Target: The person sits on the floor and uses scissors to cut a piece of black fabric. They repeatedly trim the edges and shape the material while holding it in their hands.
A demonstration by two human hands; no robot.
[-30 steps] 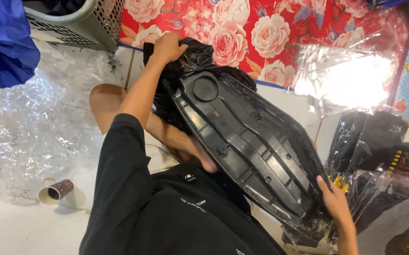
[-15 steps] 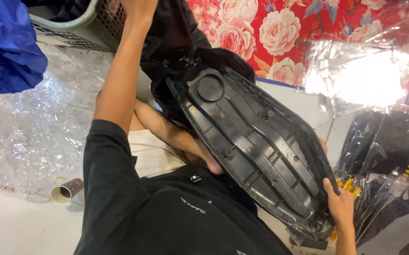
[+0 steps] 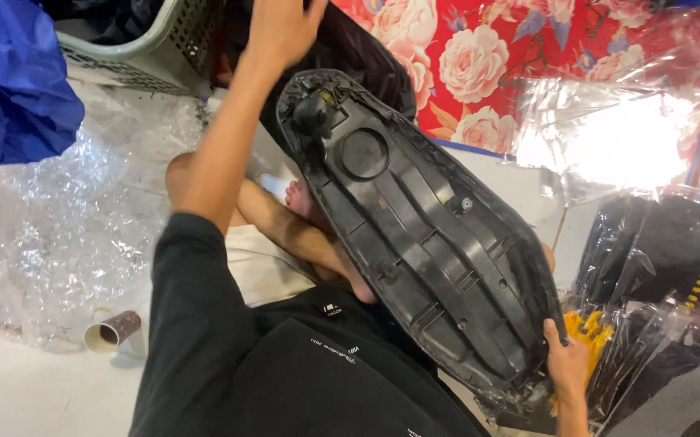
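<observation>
A long black plastic seat base (image 3: 431, 235) lies across my lap, ribbed underside up, running from upper left to lower right. My right hand (image 3: 566, 364) grips its lower right edge. My left hand (image 3: 281, 32) is raised at the top of the view, against a black cover (image 3: 366, 57) that hangs behind the seat base's upper end. The fingertips of that hand are cut off by the frame edge, so its grip is unclear. My bare legs show under the seat base.
A grey mesh basket (image 3: 156, 48) stands at the upper left, next to a blue bag (image 3: 10, 81). Clear plastic wrap (image 3: 59, 210) and a cardboard roll core (image 3: 111, 330) lie on the left floor. A red floral cloth (image 3: 528, 57) and wrapped black parts (image 3: 649, 251) are on the right.
My left hand has risen from the seat base's upper end to the top of the view, drawing the black cover off that end. The bare upper end now shows. My right hand keeps its hold.
</observation>
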